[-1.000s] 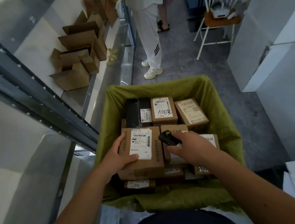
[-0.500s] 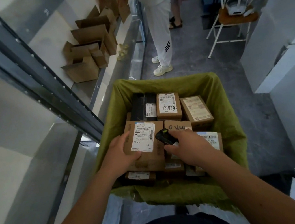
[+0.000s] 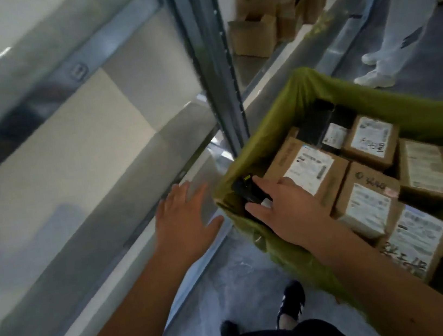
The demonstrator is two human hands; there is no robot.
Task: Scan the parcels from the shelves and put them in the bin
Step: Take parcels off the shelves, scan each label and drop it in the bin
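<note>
The bin (image 3: 283, 108), lined with olive-green fabric, stands at the right and holds several brown cardboard parcels with white labels. The nearest-left parcel (image 3: 307, 168) lies flat on top with nothing holding it. My right hand (image 3: 286, 210) hovers over the bin's near-left corner and grips a small black scanner (image 3: 248, 192). My left hand (image 3: 184, 218) is outside the bin, fingers spread and holding nothing, over the edge of the lower metal shelf (image 3: 124, 215).
A grey steel shelf upright (image 3: 216, 77) rises between the shelf bays. Open empty cardboard boxes (image 3: 265, 19) sit on the far shelf. Another person in white trousers (image 3: 395, 38) stands past the bin. My dark shoes (image 3: 288, 306) are on the grey floor.
My left hand let go of the parcel, which now lies in the bin, and swung left toward the shelf. The view turned left. My right hand kept the scanner.
</note>
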